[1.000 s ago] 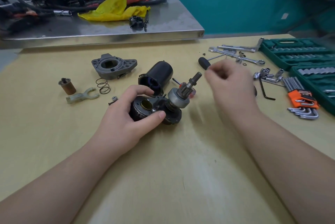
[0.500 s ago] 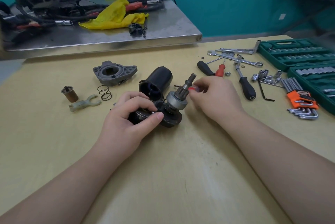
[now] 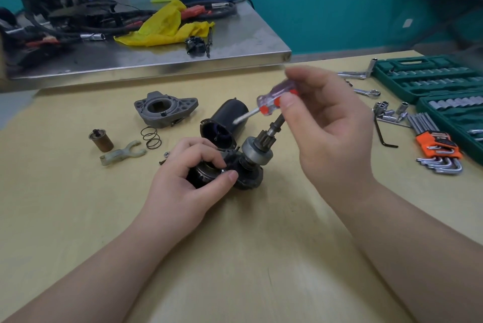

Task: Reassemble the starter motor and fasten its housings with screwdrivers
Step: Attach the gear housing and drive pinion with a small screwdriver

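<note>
Right hand (image 3: pixel 329 124) is up off the table, thumb and fingers pinching a small screwdriver (image 3: pixel 274 103) by its clear handle with red inserts, shaft angled down and to the left, tip blurred over the black motor housing (image 3: pixel 230 119). Left hand (image 3: pixel 190 179) is down on the wooden table (image 3: pixel 235 257), fingers and thumb curled round the dark gear-end assembly (image 3: pixel 235 168) of the starter motor, holding it against the tabletop. From that assembly the pinion drive (image 3: pixel 258 150) sticks up and to the right, its shaft tip just beside the right thumb.

Taking the gear-end assembly as the mark: the black motor housing lies on its side just behind it, open end facing the camera. Behind and to the left sits the grey cast nose housing (image 3: pixel 164 111). Left of it, a loose spring (image 3: pixel 151 137), a pale shift fork (image 3: pixel 121 154) and a brown cylindrical plunger (image 3: pixel 100 140), all apart from each other. Well to the right, an orange-holdered set of hex keys (image 3: pixel 436 150), loose sockets (image 3: pixel 389 111) and 2 green socket cases (image 3: pixel 428 79). Far behind, a steel bench (image 3: pixel 235 43) with a yellow rag (image 3: pixel 167 25).
</note>
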{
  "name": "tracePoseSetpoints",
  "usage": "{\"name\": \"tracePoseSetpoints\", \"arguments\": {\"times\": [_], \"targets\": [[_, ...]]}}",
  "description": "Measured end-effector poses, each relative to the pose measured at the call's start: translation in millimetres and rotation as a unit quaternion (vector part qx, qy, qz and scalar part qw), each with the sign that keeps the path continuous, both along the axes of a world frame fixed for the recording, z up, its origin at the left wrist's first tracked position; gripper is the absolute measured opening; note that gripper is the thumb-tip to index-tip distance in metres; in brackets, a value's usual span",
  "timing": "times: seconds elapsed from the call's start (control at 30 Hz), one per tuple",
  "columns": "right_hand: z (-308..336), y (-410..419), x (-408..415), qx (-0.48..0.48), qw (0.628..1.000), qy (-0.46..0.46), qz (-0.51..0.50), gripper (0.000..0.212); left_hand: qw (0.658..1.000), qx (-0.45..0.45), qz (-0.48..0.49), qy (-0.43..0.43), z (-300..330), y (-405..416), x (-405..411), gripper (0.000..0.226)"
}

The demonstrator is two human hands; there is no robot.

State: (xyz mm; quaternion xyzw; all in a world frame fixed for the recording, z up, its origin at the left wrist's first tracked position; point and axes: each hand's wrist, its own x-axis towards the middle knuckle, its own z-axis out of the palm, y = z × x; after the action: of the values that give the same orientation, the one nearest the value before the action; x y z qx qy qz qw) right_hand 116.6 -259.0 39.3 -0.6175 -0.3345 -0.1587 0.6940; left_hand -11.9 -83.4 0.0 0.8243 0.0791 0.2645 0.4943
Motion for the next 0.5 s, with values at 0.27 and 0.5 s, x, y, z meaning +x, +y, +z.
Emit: {"name": "tracePoseSetpoints", "arguments": {"times": [0.27,0.5], "targets": [[-8,0,-12,-0.059,0.995,-0.049,0.058,0.023,1.0,-0.013,-0.008,-0.004,-1,1,0,0.02],[-11,1,-17,-0.1,0.991,-0.059,0.065,0.024,1.0,-0.01,-0.017,-0.011,-1,0,0,0.021]]}}
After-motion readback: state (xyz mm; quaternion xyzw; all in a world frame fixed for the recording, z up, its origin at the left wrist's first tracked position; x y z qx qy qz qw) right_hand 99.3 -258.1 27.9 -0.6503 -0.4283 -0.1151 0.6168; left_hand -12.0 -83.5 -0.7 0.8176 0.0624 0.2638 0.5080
